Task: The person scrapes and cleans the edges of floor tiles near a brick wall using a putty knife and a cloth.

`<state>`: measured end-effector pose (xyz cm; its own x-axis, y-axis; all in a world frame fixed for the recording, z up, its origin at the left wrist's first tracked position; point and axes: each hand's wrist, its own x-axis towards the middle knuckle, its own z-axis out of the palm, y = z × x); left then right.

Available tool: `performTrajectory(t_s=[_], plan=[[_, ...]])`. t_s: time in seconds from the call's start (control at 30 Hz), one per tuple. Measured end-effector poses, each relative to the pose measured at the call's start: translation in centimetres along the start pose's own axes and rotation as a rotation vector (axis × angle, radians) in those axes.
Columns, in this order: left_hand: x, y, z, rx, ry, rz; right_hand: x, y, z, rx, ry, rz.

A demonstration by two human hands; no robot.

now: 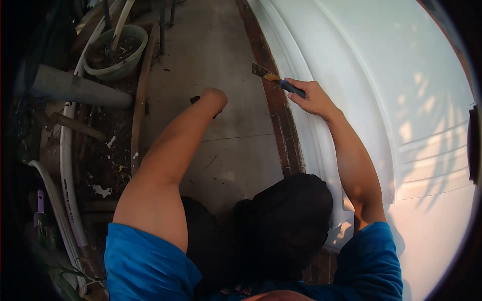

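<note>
My right hand (pixel 315 99) is closed around the blue-and-black handle of a scraper (pixel 292 88). Its flat dark blade points up and to the left, with a yellowish part between blade and handle. The blade overlaps the strip of dark red bricks (pixel 275 103) along the foot of the white wall (pixel 361 100). Over the grey floor, my left hand (pixel 215 99) forms a fist. A dark object (pixel 195 100) pokes out on both sides of this fist; what it is I cannot tell.
A green basin (pixel 113 72) with dark contents and a pale stick stands at the upper left. Below it are a thick grey pipe (pixel 80 88), a hammer-like tool (pixel 78 124) and a white pipe (pixel 68 170). My bent knees (pixel 286 215) take up the lower middle.
</note>
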<state>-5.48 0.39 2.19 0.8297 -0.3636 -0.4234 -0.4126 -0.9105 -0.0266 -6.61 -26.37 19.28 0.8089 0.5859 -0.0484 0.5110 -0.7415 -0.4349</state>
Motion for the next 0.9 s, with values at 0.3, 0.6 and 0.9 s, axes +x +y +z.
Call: performTrajectory(t_s=[0.3,0.6,0.9], plan=[[0.0,3.5,-1.8,-0.037,0.077,0.084,0.0,0.7,1.6,0.068,0.041,-0.079],[0.2,2.0,1.4,-0.126,0.162,0.167,0.3,-0.6,2.9,0.061,0.164,-0.048],[-1.1,-3.8,1.7,-0.418,0.597,0.043,1.0,-0.3,2.5,0.043,0.26,0.205]])
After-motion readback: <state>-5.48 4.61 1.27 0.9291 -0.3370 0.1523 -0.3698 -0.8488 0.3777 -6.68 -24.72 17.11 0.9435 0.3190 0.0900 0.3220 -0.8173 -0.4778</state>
